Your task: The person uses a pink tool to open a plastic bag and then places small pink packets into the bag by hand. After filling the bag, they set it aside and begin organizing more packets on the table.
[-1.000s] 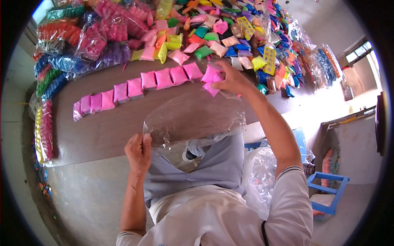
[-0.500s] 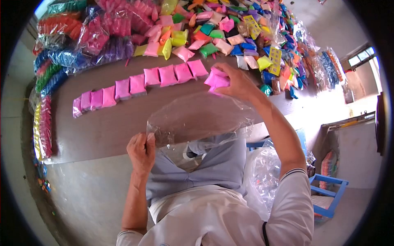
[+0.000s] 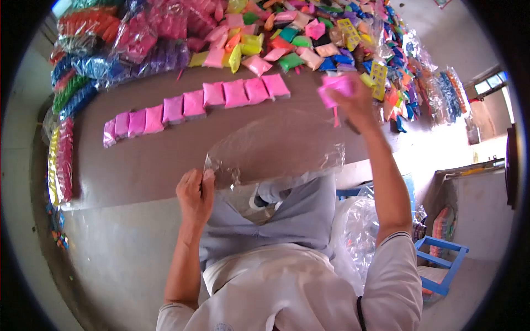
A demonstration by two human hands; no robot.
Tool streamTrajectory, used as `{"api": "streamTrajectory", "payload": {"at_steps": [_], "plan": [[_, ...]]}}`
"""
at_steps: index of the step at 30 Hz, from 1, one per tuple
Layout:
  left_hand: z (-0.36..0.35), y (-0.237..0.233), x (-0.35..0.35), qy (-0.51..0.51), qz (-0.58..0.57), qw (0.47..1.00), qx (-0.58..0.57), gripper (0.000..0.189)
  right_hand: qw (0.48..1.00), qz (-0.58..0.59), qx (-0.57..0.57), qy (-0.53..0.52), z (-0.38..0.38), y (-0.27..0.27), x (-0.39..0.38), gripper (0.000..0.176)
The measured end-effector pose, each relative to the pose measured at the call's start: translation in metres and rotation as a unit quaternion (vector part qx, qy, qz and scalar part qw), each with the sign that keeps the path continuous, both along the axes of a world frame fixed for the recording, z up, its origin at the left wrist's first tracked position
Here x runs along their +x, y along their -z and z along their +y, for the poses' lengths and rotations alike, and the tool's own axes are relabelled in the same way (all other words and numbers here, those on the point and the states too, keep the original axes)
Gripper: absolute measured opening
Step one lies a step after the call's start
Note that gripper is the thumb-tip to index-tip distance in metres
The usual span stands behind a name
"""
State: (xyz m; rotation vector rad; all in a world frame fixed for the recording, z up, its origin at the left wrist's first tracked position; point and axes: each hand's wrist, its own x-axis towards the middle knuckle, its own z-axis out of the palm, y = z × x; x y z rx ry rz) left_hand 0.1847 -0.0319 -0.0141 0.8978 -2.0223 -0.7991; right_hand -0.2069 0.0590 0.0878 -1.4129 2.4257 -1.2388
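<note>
My left hand (image 3: 195, 190) is closed on the near left corner of a clear plastic bag (image 3: 276, 146), which spreads over the table's front edge. Pink packets are pinched in my right hand (image 3: 356, 102), raised at the right beside the colourful heap; those pink packets (image 3: 335, 90) look slightly blurred, so their number is unclear. Across the brown table (image 3: 149, 171) runs a slanting row of pink packets (image 3: 236, 93), side by side, the left ones darker and narrower.
A heap of mixed colourful packets (image 3: 298, 41) covers the back of the table. Bagged bundles (image 3: 94, 66) are stacked at the back left, with yellow and pink strips (image 3: 64, 160) below. A blue stool (image 3: 450, 265) and clear plastic (image 3: 359, 237) are at the lower right.
My right hand has moved right with the pink packets, away from the row's end. My left hand still holds the bag corner. The view has shifted slightly.
</note>
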Motion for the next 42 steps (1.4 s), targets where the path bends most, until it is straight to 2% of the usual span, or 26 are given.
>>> {"api": "streamTrajectory", "payload": {"at_steps": [2,3,4,5,7,8,10,14,16,21,23,26,28,30,32,36,38,42], "plan": [[0.002,-0.001,0.003,0.000,0.008,1.000,0.006,0.031,0.989,-0.126,-0.082,-0.002,0.024,-0.042,0.034,0.047],[0.002,-0.005,0.001,0.004,0.040,0.997,0.070,0.033,0.978,-0.167,-0.127,-0.008,0.037,-0.058,0.053,0.045],[0.002,-0.008,0.000,0.009,0.072,0.989,0.133,0.035,0.977,-0.171,-0.127,-0.008,0.047,-0.064,0.070,0.045],[0.002,-0.011,-0.002,0.009,0.069,0.989,0.132,0.035,0.976,-0.177,-0.110,-0.065,0.054,-0.068,0.088,0.046],[0.002,-0.017,-0.007,0.022,0.116,0.972,0.204,0.037,0.976,-0.153,-0.058,-0.147,0.050,-0.073,0.116,0.047],[0.003,-0.018,-0.009,0.024,0.115,0.972,0.202,0.037,0.985,-0.052,-0.074,-0.150,0.041,-0.061,0.121,0.046],[0.004,-0.023,-0.016,0.067,0.111,0.979,0.157,0.035,0.990,-0.033,-0.066,-0.123,0.022,-0.055,0.136,0.047],[0.006,-0.032,-0.026,0.064,0.135,0.985,0.090,0.033,0.994,-0.008,-0.077,-0.083,-0.005,-0.026,0.161,0.047],[0.003,-0.031,-0.025,0.019,0.116,0.989,0.091,0.031,0.998,0.024,-0.007,-0.066,-0.004,-0.007,0.174,0.045],[0.008,-0.036,-0.039,0.002,0.108,0.993,0.053,0.030,0.995,0.006,0.028,-0.092,0.002,0.020,0.190,0.044],[0.008,-0.031,-0.040,0.007,0.102,0.994,0.036,0.030,0.996,-0.019,-0.045,-0.073,0.002,0.013,0.190,0.043],[0.008,-0.020,-0.040,0.021,0.102,0.990,0.092,0.030,0.993,-0.043,-0.092,-0.052,-0.009,0.008,0.179,0.042],[0.013,-0.028,-0.042,0.026,0.100,0.988,0.115,0.030,0.993,-0.088,-0.067,-0.043,-0.016,0.019,0.177,0.043],[0.013,-0.027,-0.044,0.029,0.109,0.989,0.091,0.030,0.989,-0.136,-0.043,-0.035,-0.018,0.027,0.178,0.044],[0.012,-0.024,-0.042,0.031,0.114,0.991,0.069,0.030,0.998,-0.045,-0.041,-0.027,-0.014,0.032,0.183,0.045],[0.009,-0.016,-0.040,0.006,0.098,0.992,0.074,0.031,0.999,-0.026,0.012,-0.031,-0.004,0.029,0.186,0.044],[0.010,-0.015,-0.042,0.002,0.105,0.990,0.089,0.031,0.997,0.020,0.059,-0.039,-0.001,0.028,0.186,0.042],[0.012,-0.016,-0.046,-0.015,0.131,0.986,0.105,0.032,0.996,-0.001,0.071,-0.057,0.000,0.032,0.175,0.044]]}}
